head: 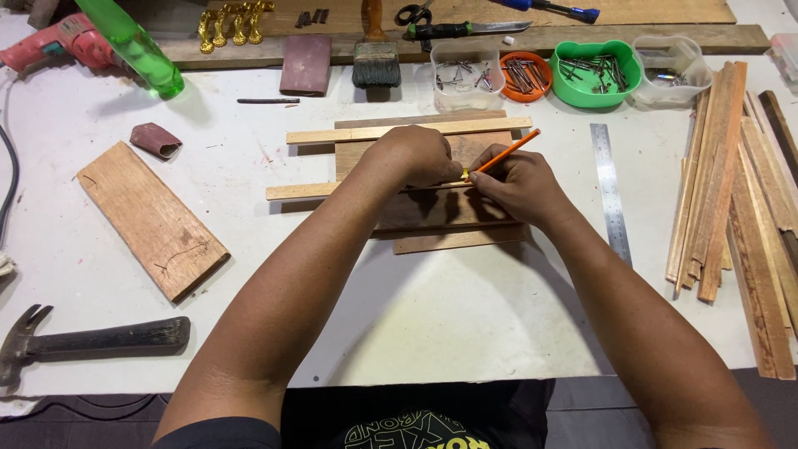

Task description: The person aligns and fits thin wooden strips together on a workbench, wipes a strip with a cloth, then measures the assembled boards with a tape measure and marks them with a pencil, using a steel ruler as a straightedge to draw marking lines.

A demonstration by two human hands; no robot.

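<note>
Both hands are down at the middle of the white worktop (432,316). The right hand (519,185) has its grip clenched around a slim orange pencil (509,150), the shaft slanting up and away to the right, the tip down by the left hand's knuckles. The left hand (420,156) is curled in a loose fist, pressing on a pale, thin wooden strip (295,191) that lies crosswise over a set of brown wooden boards (449,212); whether its fingers pinch anything, I cannot tell. A second pale wooden strip (399,131) lies across the boards' far end, parallel to the first.

Out to the right, a steel ruler (611,191) lies lengthways just beside the boards, and past it a loose heap of long wooden slats (731,199). To the left, a flat reddish-brown plank (151,220) lies at an angle, with a small curled scrap of dark red sandpaper (155,140) beyond it. Near the front left corner, a claw hammer with a black handle (91,339) lies on its side.

Along the back: a green plastic bottle (133,41) tilted, a red power drill (58,41), a wide black-bristled paintbrush (376,58), and a row of small tubs of nails and screws, the green bear-shaped one (594,75) brightest.
</note>
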